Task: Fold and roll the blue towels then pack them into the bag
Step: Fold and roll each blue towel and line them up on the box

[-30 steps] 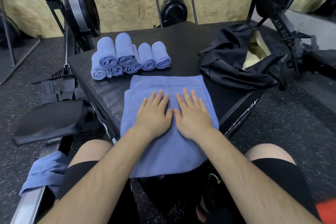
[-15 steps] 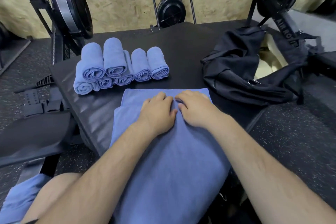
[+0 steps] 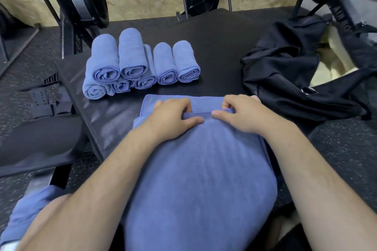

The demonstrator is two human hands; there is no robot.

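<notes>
Both hands, left hand [image 3: 171, 115] and right hand [image 3: 242, 114], pinch the folded towel [image 3: 195, 169] by its far edge, starting the roll, which next needs tight, even turns toward the body.

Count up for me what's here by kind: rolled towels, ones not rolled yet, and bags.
Rolled blue towels: 7
Unrolled blue towel, in front of the person: 1
Loose blue cloth at lower left, perhaps another towel: 1
Black bag: 1
Total: 10
</notes>
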